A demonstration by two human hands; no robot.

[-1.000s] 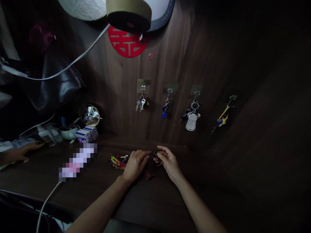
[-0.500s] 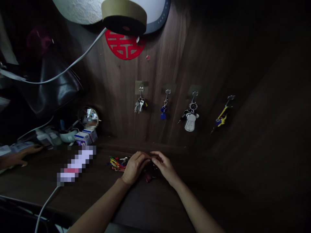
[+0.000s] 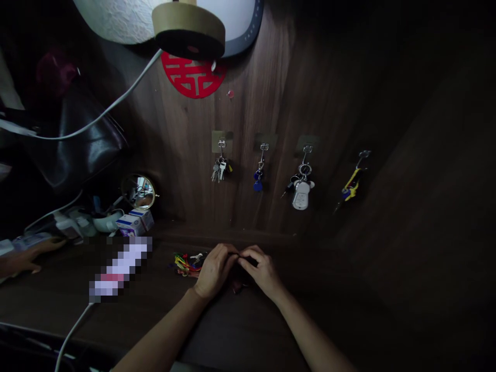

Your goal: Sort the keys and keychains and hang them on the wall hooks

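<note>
My left hand (image 3: 214, 268) and my right hand (image 3: 261, 269) meet over the dark wooden desk (image 3: 217, 330), fingertips pinched together. What they pinch is hidden behind the fingers. Just below them, a small dark reddish thing (image 3: 237, 286) shows in the shadow; I cannot tell whether it hangs from my fingers or lies on the desk. Beside my left hand lies a bunch of keys with colourful cords (image 3: 188, 263), partly covered by that hand.
On the wall hang silver keys (image 3: 220, 169), a blue tag (image 3: 258, 185), a ring with a white fob (image 3: 301, 195) and keys on a yellow strap (image 3: 351, 188). Left are another person's hand (image 3: 33, 257), a blurred-out phone-like thing (image 3: 122, 268), small boxes (image 3: 134, 222) and a round mirror (image 3: 139, 191).
My right fingers, slightly spread before, have closed in against my left fingertips. The dark reddish thing beneath shows less. The whole view has shifted slightly.
</note>
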